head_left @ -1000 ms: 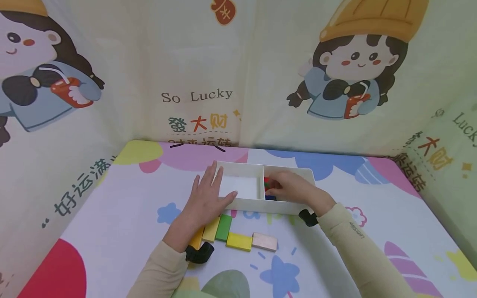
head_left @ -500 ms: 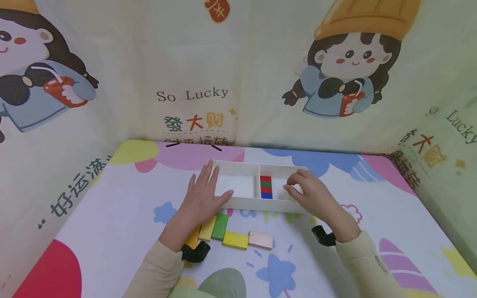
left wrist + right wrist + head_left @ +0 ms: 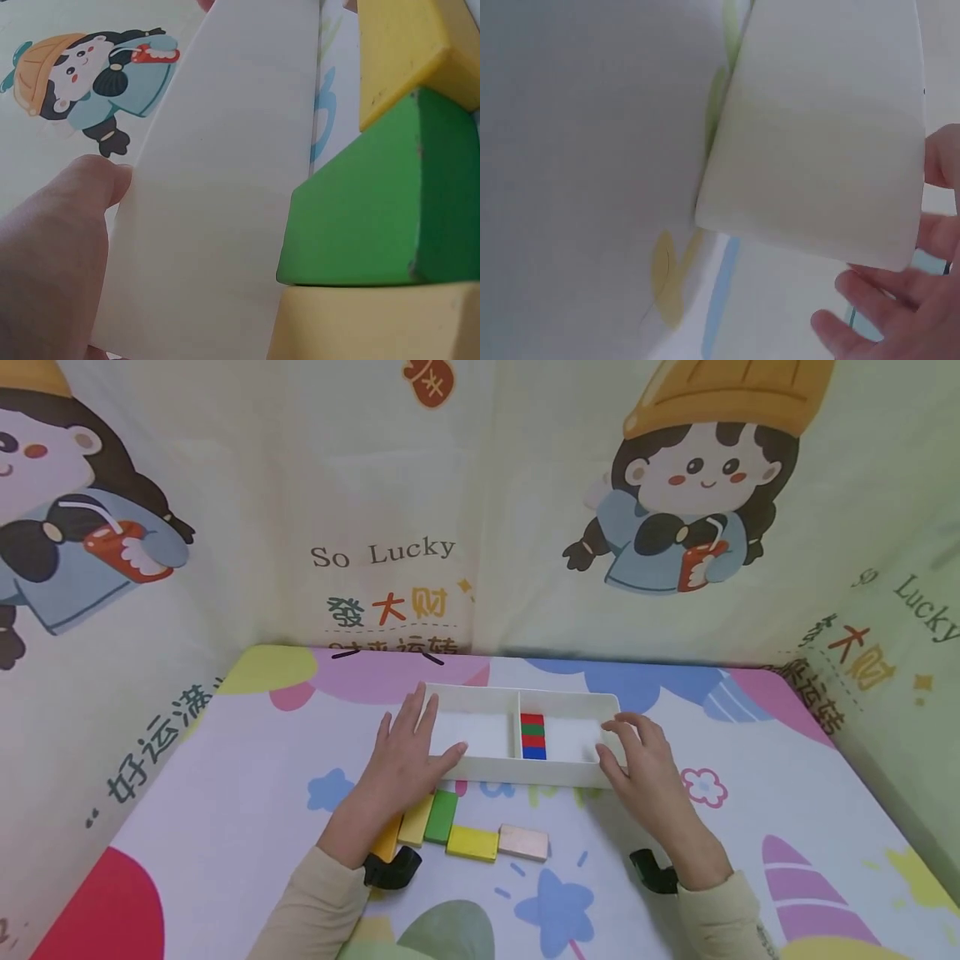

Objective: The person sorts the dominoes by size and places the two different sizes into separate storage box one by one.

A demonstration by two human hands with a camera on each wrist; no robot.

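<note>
A white two-compartment box [image 3: 525,771] lies on the table between both hands. Small red, green and blue blocks [image 3: 532,737] form a column against the divider in its right compartment. My left hand [image 3: 405,756] rests at the box's left end, fingers extended and thumb over the front rim. At the right end is my right hand [image 3: 645,768], fingers loosely bent around the corner and holding no block. The right wrist view shows its fingers [image 3: 874,304] by the box's end; whether they touch it I cannot tell. The left compartment's visible floor is bare white.
In front of the box lie a green block [image 3: 441,817], a yellow block [image 3: 472,843], a pale pink block [image 3: 523,842] and a cream block [image 3: 416,821]. An orange block [image 3: 387,839] is partly hidden under the left wrist. A printed curtain [image 3: 517,527] rises behind the table.
My right hand has come out of the right compartment and moved right to the box's end, its fingers spreading. The column of small blocks is now uncovered. The left hand has stayed on the box.
</note>
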